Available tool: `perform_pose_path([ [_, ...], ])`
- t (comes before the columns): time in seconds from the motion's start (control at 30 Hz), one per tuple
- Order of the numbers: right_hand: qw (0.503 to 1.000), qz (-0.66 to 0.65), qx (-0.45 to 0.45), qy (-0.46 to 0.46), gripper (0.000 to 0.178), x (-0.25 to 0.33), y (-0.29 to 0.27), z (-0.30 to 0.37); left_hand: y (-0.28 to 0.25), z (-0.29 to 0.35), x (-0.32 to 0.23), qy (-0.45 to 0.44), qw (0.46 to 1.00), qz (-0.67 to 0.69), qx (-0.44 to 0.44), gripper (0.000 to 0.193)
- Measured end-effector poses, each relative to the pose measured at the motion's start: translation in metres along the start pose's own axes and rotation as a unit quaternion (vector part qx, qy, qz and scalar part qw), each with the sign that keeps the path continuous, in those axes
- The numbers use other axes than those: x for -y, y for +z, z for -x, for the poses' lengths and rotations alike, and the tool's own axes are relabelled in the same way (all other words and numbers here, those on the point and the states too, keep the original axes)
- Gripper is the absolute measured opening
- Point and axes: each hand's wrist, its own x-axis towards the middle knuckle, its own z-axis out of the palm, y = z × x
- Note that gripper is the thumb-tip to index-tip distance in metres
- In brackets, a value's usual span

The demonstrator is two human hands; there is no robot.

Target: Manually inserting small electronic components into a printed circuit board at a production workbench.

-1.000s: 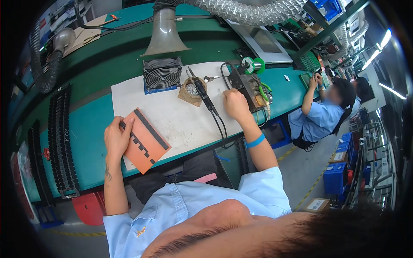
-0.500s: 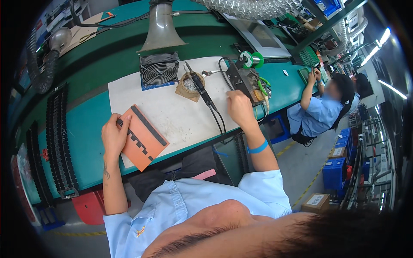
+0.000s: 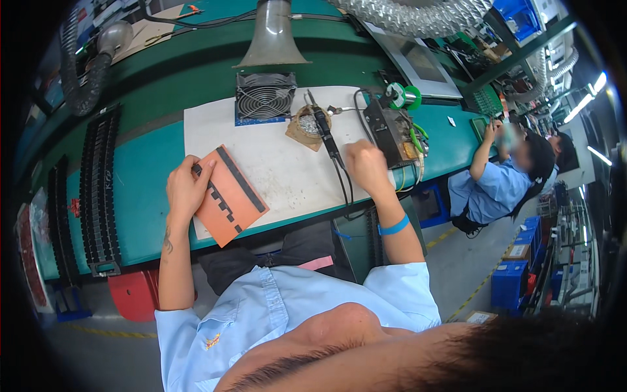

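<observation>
My left hand (image 3: 187, 186) grips the left edge of a flat orange board (image 3: 232, 199), thumb on top. The board has a black strip along one side and a row of black blocks along the other; it lies tilted at the near edge of a white sheet (image 3: 261, 170). My right hand (image 3: 367, 166), wearing a blue wristband (image 3: 394, 227), is curled just right of a black soldering iron (image 3: 323, 129). Whatever its fingers hold, if anything, is hidden. The iron rests across a round holder (image 3: 302, 134) with metal shavings inside.
Behind the sheet stands a small fan (image 3: 264, 101) under a grey extraction funnel (image 3: 271, 39). Right of my right hand are a black soldering station (image 3: 385, 134) and a solder spool (image 3: 406, 97). Black slotted racks (image 3: 98, 189) lie at left. A co-worker (image 3: 496, 189) sits at right.
The whole view has shifted, so the bench appears farther right and up. My right hand has moved left, away from the soldering station and toward the iron. My left hand still grips the board.
</observation>
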Motion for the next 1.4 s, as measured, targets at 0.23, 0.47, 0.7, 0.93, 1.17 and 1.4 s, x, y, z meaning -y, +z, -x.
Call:
perform_pose_path([
  [0.23,0.979,0.127,-0.126,0.100,0.014,-0.010,-0.003,0.009,0.001,-0.001,0.000,0.004,1.000,0.002,-0.005,0.039],
  [0.47,0.986,0.056,-0.125,0.091,0.013,-0.015,-0.001,0.012,-0.005,-0.001,-0.007,0.006,0.999,0.031,-0.003,0.037],
  [0.7,0.986,0.065,-0.124,0.090,0.016,-0.020,0.007,0.015,-0.017,-0.001,-0.040,0.010,0.998,0.016,0.065,0.036],
  [0.93,0.981,0.059,-0.181,0.044,0.018,-0.017,0.006,0.022,-0.001,-0.031,-0.063,0.041,0.992,0.007,0.121,0.034],
  [1.17,0.953,-0.175,-0.202,0.146,0.018,0.014,-0.006,0.011,0.040,-0.044,-0.034,0.230,0.971,-0.064,0.006,0.032],
  [1.4,0.774,-0.606,0.031,0.182,0.050,0.085,0.029,0.043,0.046,-0.033,-0.031,0.287,0.953,-0.010,-0.092,0.032],
])
